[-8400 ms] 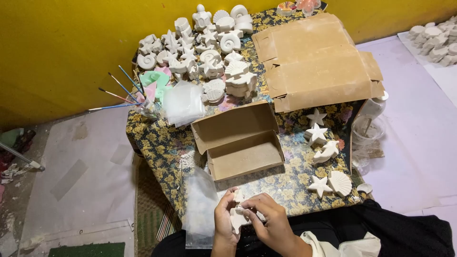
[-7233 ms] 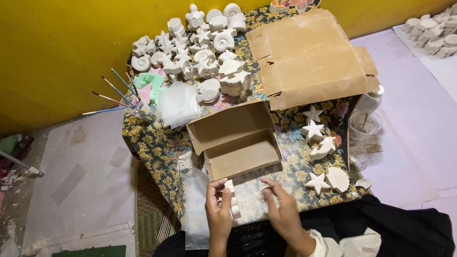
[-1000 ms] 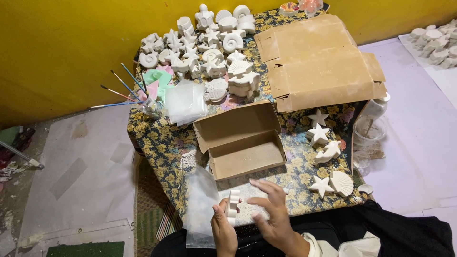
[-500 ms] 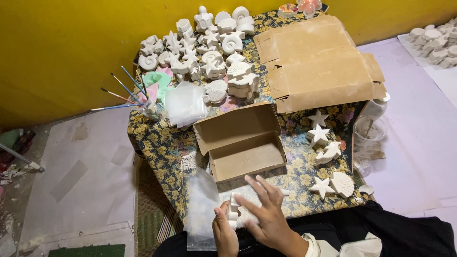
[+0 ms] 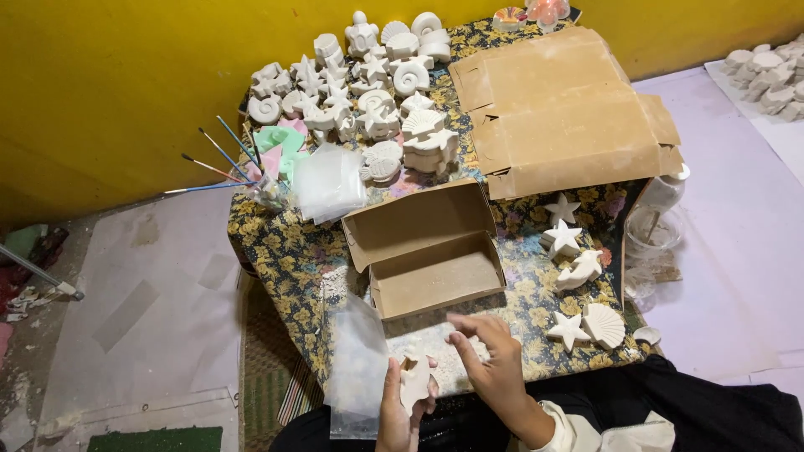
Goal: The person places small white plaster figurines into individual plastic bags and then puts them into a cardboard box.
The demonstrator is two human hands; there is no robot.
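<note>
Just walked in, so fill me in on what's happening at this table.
A person sits at a floral-clothed table. The left hand holds a small white plaster figure; the right hand hovers beside it, fingers spread. An open cardboard box lies empty just ahead, a clear bag to the left, more white figures at the far end.

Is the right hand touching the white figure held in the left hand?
Apart. The head view shows the right hand beside the white figure, a strip of table visible between them; the left hand alone grips it.
</note>
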